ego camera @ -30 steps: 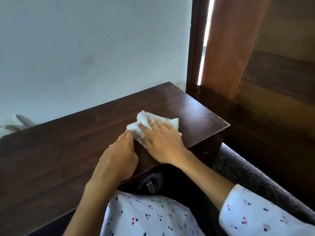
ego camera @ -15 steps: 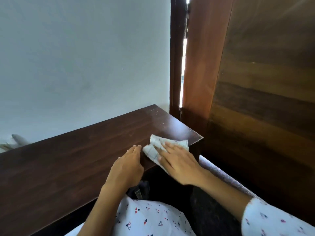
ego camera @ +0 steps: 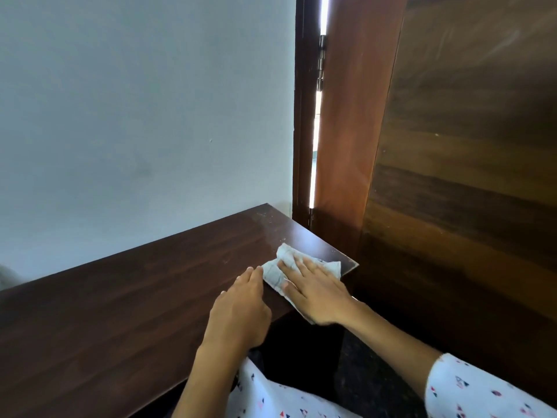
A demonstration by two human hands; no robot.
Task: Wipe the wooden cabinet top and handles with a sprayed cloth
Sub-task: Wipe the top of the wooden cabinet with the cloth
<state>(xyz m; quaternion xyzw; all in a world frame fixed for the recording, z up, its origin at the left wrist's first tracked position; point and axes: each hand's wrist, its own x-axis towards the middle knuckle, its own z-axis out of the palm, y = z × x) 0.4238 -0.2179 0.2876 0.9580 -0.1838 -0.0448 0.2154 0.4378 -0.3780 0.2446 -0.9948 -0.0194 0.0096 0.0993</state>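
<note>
The dark wooden cabinet top (ego camera: pixel 126 300) runs from lower left to its right corner by the door. A white cloth (ego camera: pixel 275 271) lies near that corner, at the front edge. My right hand (ego camera: pixel 316 291) presses flat on the cloth with straight fingers. My left hand (ego camera: pixel 241 309) rests on the top just left of the cloth, its fingertips at the cloth's edge. Pale dust specks show on the wood beyond the cloth. No cabinet handles are visible.
A pale wall (ego camera: pixel 135 116) rises behind the cabinet. A brown wooden door (ego camera: pixel 452 146) stands open at the right, close to the cabinet's corner, with light through the hinge gap (ego camera: pixel 315 164). My patterned white clothing (ego camera: pixel 271 399) is below the front edge.
The view has lifted and shifted, so the cabinet sits lower in the frame. Both hands and the cloth have moved right toward the cabinet's corner.
</note>
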